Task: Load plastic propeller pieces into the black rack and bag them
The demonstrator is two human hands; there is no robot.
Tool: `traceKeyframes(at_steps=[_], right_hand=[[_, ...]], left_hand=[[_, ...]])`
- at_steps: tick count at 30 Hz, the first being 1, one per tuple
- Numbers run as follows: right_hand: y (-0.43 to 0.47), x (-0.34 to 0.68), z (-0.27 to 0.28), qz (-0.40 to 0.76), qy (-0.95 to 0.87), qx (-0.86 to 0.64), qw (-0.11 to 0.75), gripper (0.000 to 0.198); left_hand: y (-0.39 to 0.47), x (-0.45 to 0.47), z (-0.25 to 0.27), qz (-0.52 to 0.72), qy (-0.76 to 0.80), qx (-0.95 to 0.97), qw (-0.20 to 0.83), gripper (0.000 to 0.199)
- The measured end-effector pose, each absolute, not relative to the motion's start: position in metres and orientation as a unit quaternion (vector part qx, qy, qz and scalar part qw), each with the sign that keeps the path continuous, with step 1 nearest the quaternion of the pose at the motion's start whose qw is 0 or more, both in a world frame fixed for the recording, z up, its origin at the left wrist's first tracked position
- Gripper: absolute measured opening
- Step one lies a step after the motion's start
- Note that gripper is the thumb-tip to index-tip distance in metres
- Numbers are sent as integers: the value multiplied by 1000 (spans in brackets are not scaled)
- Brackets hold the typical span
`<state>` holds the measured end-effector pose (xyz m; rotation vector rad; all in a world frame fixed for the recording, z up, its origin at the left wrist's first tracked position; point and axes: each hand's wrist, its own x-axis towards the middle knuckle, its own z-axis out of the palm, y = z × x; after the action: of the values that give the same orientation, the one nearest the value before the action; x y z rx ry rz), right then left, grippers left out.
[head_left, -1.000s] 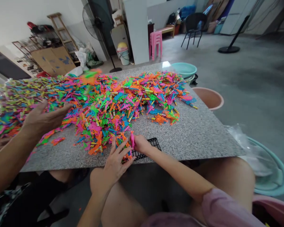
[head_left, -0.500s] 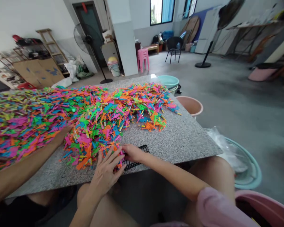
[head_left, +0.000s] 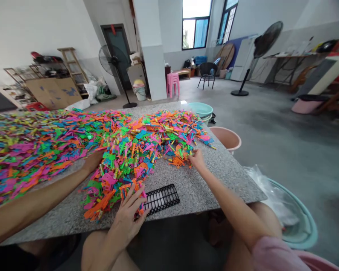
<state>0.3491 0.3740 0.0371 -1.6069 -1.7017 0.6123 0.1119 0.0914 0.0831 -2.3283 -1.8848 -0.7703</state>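
A black plastic grid rack [head_left: 165,198] lies near the table's front edge, its right part bare. My left hand [head_left: 127,212] is at the rack's left end, thumb and fingers around a row of small orange, pink and blue plastic toys [head_left: 143,194] standing there. My right hand [head_left: 197,160] reaches out to the right edge of the heap of bright plastic toys [head_left: 147,139]. Its fingertips are pinched at a piece there, partly hidden by the hand. Some pieces in the heap carry yellow or silvery tubes.
Another person's hand [head_left: 93,161] reaches into the heap from the left. The grey speckled table [head_left: 214,180] ends at a corner on the right. Beyond it stand a pink tub [head_left: 226,137], a turquoise basin [head_left: 200,109] and a basin with clear plastic bags [head_left: 277,203].
My right hand has moved from the rack to the far right edge of the heap, uncovering the rack. My left hand stays at the row of toys. The co-worker's hand has shifted right.
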Motion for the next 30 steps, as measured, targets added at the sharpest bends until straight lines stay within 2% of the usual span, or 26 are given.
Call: traceKeyframes(at_steps=[3, 7, 10, 13, 15, 18, 20, 23, 26, 30], right_hand=[[347, 349, 40, 216, -733, -564, 312, 18], [301, 313, 68, 247, -867, -326, 285, 12], [268, 264, 101, 315, -889, -167, 287, 12], [245, 206, 127, 340, -909, -16, 241, 12], [232, 165, 131, 290, -934, 68, 198, 17], [208, 111, 114, 158, -962, 163, 152, 37], [189, 84, 92, 90, -966, 202, 131, 53], [169, 58, 59, 55, -976, 187, 97, 69], [167, 55, 39, 56, -990, 110, 73, 62], [184, 96, 33, 36, -990, 118, 63, 51]], left_hand=[[90, 115, 87, -249, -612, -751, 16, 13], [79, 129, 102, -217, -633, -743, -13, 19], [69, 138, 111, -185, -653, -733, -37, 20], [56, 143, 111, -169, -652, -737, -52, 23], [43, 144, 105, -168, -644, -744, -48, 24], [19, 147, 88, -191, -631, -751, -14, 21], [3, 146, 74, -222, -627, -747, 19, 18], [-17, 140, 58, -249, -609, -749, 76, 14], [-34, 130, 65, -251, -581, -766, 114, 11], [-57, 118, 106, -224, -616, -752, 70, 12]])
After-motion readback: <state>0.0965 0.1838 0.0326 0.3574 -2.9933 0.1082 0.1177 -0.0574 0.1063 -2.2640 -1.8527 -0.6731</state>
